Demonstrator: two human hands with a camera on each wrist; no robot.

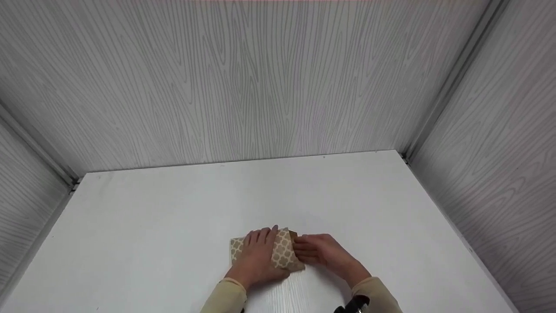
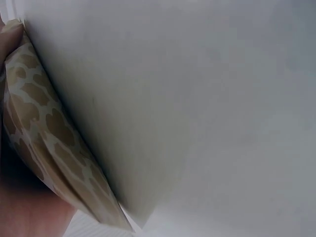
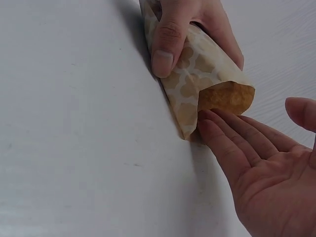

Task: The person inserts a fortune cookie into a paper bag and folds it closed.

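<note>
A paper bag with a beige and white lattice print lies near the front of the white table. My left hand grips it from above, thumb on one side and fingers spread over its top. In the right wrist view the bag has its mouth gaping toward my right hand, showing a golden-brown inside. The straight fingers of that hand reach just into the lower lip of the mouth, palm turned up and thumb held apart. The left wrist view shows the bag's patterned side up close.
The white tabletop is bounded by a grey wood-grain panel at the back. Similar panels stand on the left and right. A small black device sits on my right wrist.
</note>
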